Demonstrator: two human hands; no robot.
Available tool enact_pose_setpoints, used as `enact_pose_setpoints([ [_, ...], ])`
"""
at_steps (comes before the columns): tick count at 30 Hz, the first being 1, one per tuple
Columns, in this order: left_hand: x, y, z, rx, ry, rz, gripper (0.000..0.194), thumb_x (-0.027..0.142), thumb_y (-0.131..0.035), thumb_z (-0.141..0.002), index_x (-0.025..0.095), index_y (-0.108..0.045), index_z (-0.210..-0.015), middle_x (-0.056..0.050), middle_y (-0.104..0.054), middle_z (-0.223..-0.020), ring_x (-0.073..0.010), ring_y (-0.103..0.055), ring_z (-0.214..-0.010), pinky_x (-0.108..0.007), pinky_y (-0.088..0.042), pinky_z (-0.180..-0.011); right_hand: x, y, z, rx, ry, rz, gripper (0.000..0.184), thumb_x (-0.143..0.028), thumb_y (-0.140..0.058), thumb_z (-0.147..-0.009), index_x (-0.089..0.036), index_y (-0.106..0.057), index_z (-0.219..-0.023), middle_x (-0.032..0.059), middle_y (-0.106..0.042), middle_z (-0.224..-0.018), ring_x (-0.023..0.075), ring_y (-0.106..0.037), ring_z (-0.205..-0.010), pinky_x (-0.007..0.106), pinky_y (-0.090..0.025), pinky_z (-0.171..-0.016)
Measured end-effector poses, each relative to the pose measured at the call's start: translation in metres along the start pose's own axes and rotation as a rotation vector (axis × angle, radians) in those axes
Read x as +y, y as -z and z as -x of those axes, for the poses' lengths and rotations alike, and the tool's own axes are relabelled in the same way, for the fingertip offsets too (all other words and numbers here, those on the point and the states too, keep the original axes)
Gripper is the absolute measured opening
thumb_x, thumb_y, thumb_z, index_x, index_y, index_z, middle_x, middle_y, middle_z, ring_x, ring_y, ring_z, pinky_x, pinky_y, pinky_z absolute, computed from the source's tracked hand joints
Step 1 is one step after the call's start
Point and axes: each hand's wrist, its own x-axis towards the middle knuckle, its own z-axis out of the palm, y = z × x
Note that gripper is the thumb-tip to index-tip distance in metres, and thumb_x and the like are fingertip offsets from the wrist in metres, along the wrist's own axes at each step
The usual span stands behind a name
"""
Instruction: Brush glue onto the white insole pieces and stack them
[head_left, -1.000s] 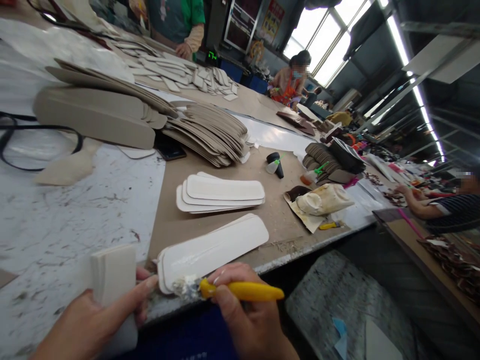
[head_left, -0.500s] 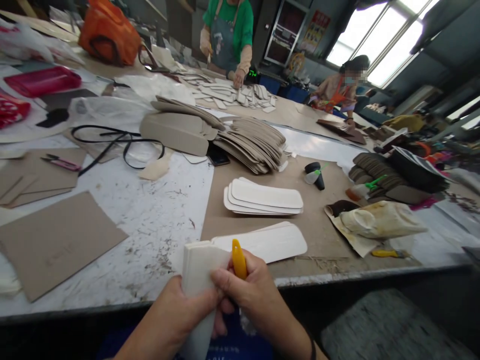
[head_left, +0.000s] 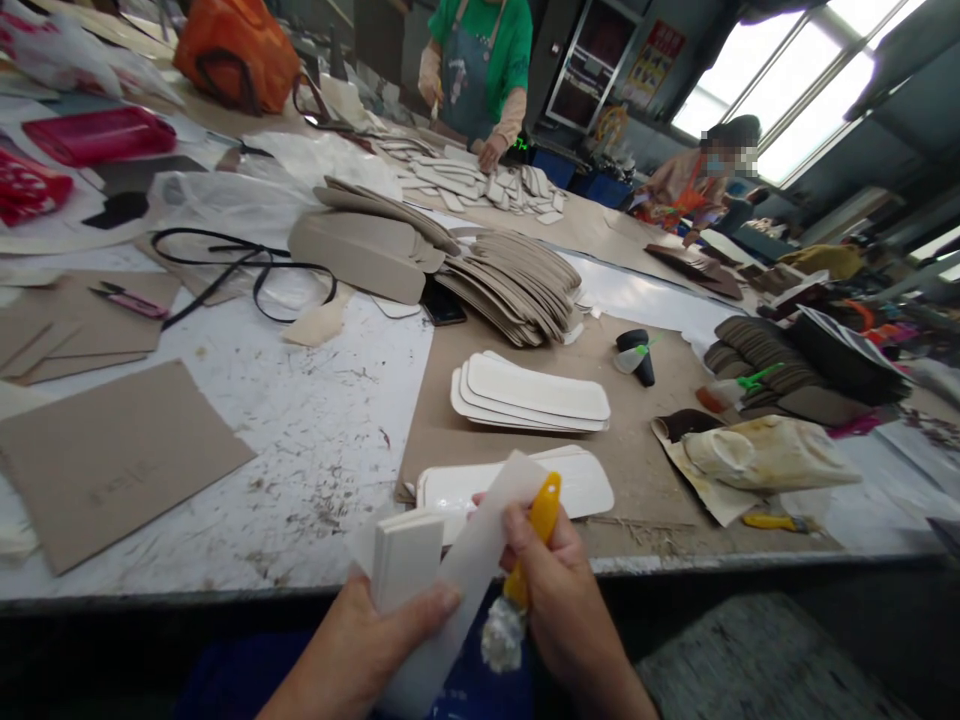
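Note:
My left hand (head_left: 367, 635) is closed around a small stack of white strips (head_left: 407, 558), its thumb across the front. One white strip (head_left: 480, 560) slants away from the stack, its top end pinched by my right hand (head_left: 561, 585). The same right hand also holds a brush (head_left: 544, 515) by its yellow handle; the bristles point down and are caked in white paste. Just beyond my hands lie white rounded panels (head_left: 592, 485), the nearer one with a wet shine. Behind them sits a neat pile of similar white panels (head_left: 536, 388).
Fanned brown-grey panels (head_left: 517, 285) lie farther back beside a phone (head_left: 444, 305). At right are a stained container (head_left: 765, 455), a second yellow brush (head_left: 772, 522) and a black holder (head_left: 637, 355). Pink snips (head_left: 131, 300) rest at left. Across the table, a person in green (head_left: 480, 80) handles white pieces.
My right hand has moved up and right, drawing one white strip out from the stack. The brush's pasted bristles now show. The view has shifted slightly.

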Motion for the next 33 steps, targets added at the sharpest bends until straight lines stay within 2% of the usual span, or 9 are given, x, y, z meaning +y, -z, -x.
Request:
enact_pose_setpoints([
  [2,0.0,0.006,-0.001,0.08,0.008,0.009,0.037,0.047,-0.085,-0.052,0.019,-0.065,-0.065,0.002,-0.064,-0.054,-0.0154,-0.058,-0.052,-0.025,-0.047,-0.051,-0.02,0.022,-0.004,0.047,0.005,0.041,0.048,-0.059,-0.082,-0.067,-0.022,-0.058,-0.086,-0.0046,-0.057,-0.064,0.0127,-0.055,-0.055,0.025,-0.049,-0.055],
  [3,0.003,0.008,-0.002,0.116,0.006,0.026,0.036,0.047,-0.084,-0.053,0.019,-0.065,-0.068,0.003,-0.063,-0.052,-0.0153,-0.057,-0.051,-0.025,-0.046,-0.05,-0.031,0.033,-0.006,0.021,-0.015,0.1,0.046,-0.058,-0.08,-0.069,-0.022,-0.056,-0.086,-0.0062,-0.054,-0.06,0.0119,-0.051,-0.051,0.024,-0.046,-0.051],
  [6,0.016,0.013,-0.009,0.128,-0.009,0.031,0.035,0.048,-0.079,-0.06,0.021,-0.065,-0.076,0.004,-0.06,-0.047,-0.0179,-0.058,-0.049,-0.028,-0.047,-0.051,-0.057,0.05,-0.018,-0.19,-0.033,0.46,0.037,-0.054,-0.07,-0.081,-0.02,-0.056,-0.081,-0.0066,-0.047,-0.06,0.0097,-0.04,-0.05,0.022,-0.036,-0.049],
  [10,0.031,0.011,-0.025,0.013,0.012,-0.155,0.038,0.054,-0.075,-0.06,0.021,-0.061,-0.051,-0.003,-0.063,-0.046,-0.0188,-0.058,-0.052,-0.029,-0.046,-0.056,-0.064,0.032,-0.043,-0.544,0.067,1.014,0.029,-0.035,-0.056,-0.091,-0.019,-0.051,-0.068,-0.0032,-0.049,-0.068,0.0119,-0.043,-0.062,0.024,-0.034,-0.06],
  [13,0.037,0.01,-0.033,-0.043,0.078,-0.271,0.04,0.056,-0.071,-0.056,0.019,-0.061,-0.044,-0.005,-0.064,-0.047,-0.0164,-0.054,-0.049,-0.028,-0.042,-0.055,-0.058,0.012,-0.064,-0.647,0.064,1.244,0.025,-0.028,-0.056,-0.091,-0.019,-0.052,-0.069,-0.0026,-0.052,-0.068,0.0126,-0.044,-0.063,0.025,-0.03,-0.061],
  [21,0.044,0.007,-0.036,0.02,0.145,-0.388,0.033,0.052,-0.065,-0.05,0.021,-0.061,-0.041,-0.004,-0.063,-0.046,-0.0174,-0.053,-0.048,-0.029,-0.042,-0.054,-0.053,-0.009,-0.079,-0.668,0.085,1.633,0.024,-0.034,-0.055,-0.095,-0.018,-0.069,-0.087,0.0071,-0.072,-0.082,0.0183,-0.06,-0.071,0.028,-0.026,-0.058],
  [26,0.048,0.003,-0.041,0.117,0.111,-0.489,0.031,0.054,-0.062,-0.046,0.025,-0.057,-0.036,-0.005,-0.062,-0.042,-0.0206,-0.055,-0.046,-0.033,-0.045,-0.054,-0.053,-0.014,-0.076,-0.665,0.114,1.724,0.026,-0.035,-0.053,-0.096,-0.018,-0.072,-0.096,0.0112,-0.076,-0.089,0.0234,-0.068,-0.08,0.028,-0.035,-0.062],
  [30,0.05,0.002,-0.045,0.216,0.062,-0.56,0.031,0.055,-0.065,-0.043,0.026,-0.057,-0.041,-0.007,-0.063,-0.039,-0.025,-0.059,-0.045,-0.036,-0.047,-0.052,-0.052,-0.015,-0.075,-0.664,0.127,1.749,0.027,-0.034,-0.053,-0.096,-0.017,-0.073,-0.1,0.0135,-0.077,-0.093,0.0264,-0.071,-0.086,0.029,-0.043,-0.067],
  [33,0.047,0.002,-0.049,0.233,0.032,-0.558,0.03,0.054,-0.067,-0.042,0.025,-0.058,-0.045,-0.007,-0.064,-0.04,-0.0272,-0.062,-0.046,-0.036,-0.047,-0.051,-0.051,-0.014,-0.074,-0.657,0.149,1.752,0.028,-0.032,-0.052,-0.096,-0.016,-0.073,-0.101,0.015,-0.077,-0.094,0.028,-0.072,-0.089,0.03,-0.046,-0.068],
])
